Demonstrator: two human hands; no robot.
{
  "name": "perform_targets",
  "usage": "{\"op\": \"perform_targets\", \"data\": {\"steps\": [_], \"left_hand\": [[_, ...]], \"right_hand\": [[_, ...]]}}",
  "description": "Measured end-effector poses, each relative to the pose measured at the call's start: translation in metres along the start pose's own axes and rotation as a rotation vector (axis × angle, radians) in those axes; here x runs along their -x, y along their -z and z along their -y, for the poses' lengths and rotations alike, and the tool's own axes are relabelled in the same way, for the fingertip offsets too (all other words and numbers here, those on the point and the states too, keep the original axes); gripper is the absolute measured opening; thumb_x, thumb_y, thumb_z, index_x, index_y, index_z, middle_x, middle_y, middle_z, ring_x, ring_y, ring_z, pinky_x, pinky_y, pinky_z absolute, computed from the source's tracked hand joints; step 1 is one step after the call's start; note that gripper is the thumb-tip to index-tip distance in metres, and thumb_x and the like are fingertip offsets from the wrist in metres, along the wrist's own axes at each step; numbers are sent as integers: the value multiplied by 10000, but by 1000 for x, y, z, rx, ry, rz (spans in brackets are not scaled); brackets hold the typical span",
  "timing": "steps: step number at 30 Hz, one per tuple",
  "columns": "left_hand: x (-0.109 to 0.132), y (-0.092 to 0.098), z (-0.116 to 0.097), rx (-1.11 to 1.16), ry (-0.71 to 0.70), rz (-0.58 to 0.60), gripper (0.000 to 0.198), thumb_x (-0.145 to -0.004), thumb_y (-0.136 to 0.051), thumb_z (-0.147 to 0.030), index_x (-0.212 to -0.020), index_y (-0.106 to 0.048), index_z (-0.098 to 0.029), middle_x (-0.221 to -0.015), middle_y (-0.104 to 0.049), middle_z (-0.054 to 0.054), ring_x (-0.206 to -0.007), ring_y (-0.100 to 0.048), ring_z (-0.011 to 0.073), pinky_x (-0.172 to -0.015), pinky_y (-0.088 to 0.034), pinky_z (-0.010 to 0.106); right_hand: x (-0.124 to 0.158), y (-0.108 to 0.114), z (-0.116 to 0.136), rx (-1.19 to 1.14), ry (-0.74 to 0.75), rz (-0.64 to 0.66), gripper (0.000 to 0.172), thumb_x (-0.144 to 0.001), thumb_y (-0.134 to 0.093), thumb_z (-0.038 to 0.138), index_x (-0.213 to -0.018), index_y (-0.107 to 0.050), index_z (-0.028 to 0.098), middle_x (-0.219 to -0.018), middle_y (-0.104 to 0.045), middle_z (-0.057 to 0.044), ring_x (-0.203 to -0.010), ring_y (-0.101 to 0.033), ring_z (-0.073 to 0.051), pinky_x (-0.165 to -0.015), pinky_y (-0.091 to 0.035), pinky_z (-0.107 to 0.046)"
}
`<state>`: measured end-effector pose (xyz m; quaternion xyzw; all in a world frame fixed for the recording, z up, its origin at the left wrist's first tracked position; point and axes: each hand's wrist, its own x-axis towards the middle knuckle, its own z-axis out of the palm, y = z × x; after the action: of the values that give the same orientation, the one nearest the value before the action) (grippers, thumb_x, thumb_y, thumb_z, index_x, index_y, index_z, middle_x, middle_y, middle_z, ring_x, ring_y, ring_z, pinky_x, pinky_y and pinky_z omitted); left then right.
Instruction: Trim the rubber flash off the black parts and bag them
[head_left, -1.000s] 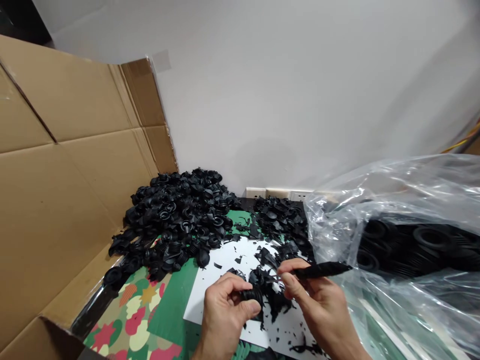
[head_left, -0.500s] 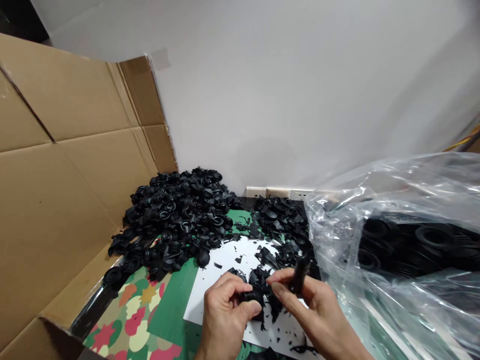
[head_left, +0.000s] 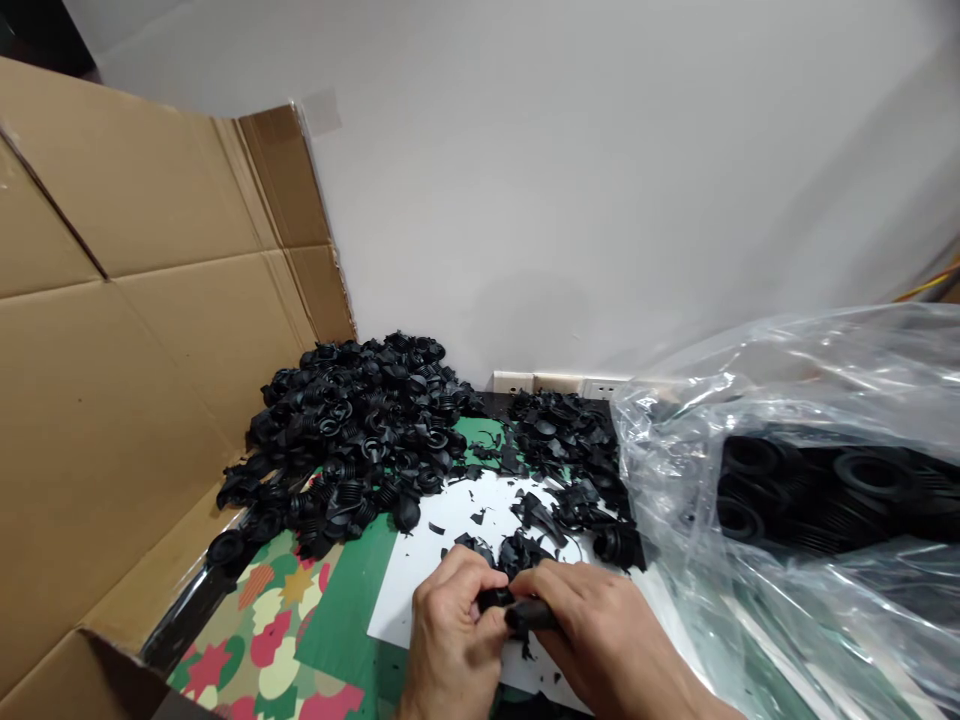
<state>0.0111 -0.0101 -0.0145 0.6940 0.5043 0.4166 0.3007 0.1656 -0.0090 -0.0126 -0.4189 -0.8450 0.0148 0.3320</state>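
Observation:
Over a white board (head_left: 386, 600) strewn with black scraps, my two hands meet. My left hand (head_left: 454, 625) pinches a small black rubber part (head_left: 493, 599) between thumb and fingers. Curled around a dark, rod-like tool (head_left: 534, 614), my right hand (head_left: 600, 625) touches the same part from the right. The tool's working end is hidden by the fingers. Just beyond the hands lie black trimmings (head_left: 519, 550).
A big heap of black rubber parts (head_left: 360, 410) lies at the back left beside a cardboard box wall (head_left: 150, 350). Black scraps (head_left: 566, 435) are piled behind the board. On the right, a clear plastic bag (head_left: 675, 450) holds black ringed parts (head_left: 874, 475).
My right hand has moved in against my left, and the tool has swung from upright to nearly level beside the part. My left hand has barely moved.

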Motion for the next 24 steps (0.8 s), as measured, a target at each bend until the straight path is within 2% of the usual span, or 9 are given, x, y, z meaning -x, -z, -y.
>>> {"op": "perform_targets", "data": {"steps": [3,5,14,17,19,21,24], "left_hand": [[1,0,-2,-96,-63,1,190,-714,-529,-43,-689,-664,-174,-668,-543,21,-596,-520,152,-530,-367,228],[1,0,-2,-137,-69,11,187,-720,-527,-44,-683,-659,-171,-664,-543,22,-589,-521,149,-523,-365,224],[2,0,-1,-112,-98,4,223,-722,-514,-26,-672,-665,-182,-658,-550,20,-591,-535,153,-523,-379,232],[3,-1,0,-9,-98,-14,195,-695,-553,-25,-655,-656,-186,-667,-567,18,-604,-541,155,-538,-393,235],[3,-2,0,89,-44,-25,186,-644,-587,-13,-660,-658,-184,-679,-574,14,-604,-530,154,-532,-390,235],[1,-2,0,187,47,-36,179,-608,-610,-18,-670,-665,-177,-681,-567,11,-588,-507,150,-513,-377,237],[-1,-3,-1,286,137,-57,147,-588,-628,-44,-660,-668,-166,-669,-542,3,-566,-474,140,-496,-353,241]], "right_hand": [[-3,0,1,159,138,-28,223,-737,-439,3,-696,-508,211,-550,-596,12,-436,-553,-156,-453,-326,-258],[-5,-1,2,224,180,-25,243,-729,-415,-14,-686,-450,222,-540,-577,15,-419,-532,-156,-455,-302,-268],[-2,-11,1,254,161,-96,245,-654,-404,-13,-694,-392,229,-508,-561,33,-394,-534,-145,-453,-309,-248],[0,-9,-6,226,40,-80,218,-643,-426,19,-699,-419,229,-511,-582,29,-407,-555,-156,-442,-323,-237],[-1,-3,-12,170,-131,-69,160,-684,-432,70,-696,-444,229,-494,-586,22,-397,-551,-163,-413,-326,-232],[-3,5,-16,9,-315,-70,105,-753,-416,155,-692,-464,226,-492,-585,16,-393,-538,-156,-396,-351,-224],[-6,14,-17,-309,-529,-89,192,-815,-390,287,-672,-496,216,-521,-574,10,-436,-531,-147,-420,-408,-227]]}}
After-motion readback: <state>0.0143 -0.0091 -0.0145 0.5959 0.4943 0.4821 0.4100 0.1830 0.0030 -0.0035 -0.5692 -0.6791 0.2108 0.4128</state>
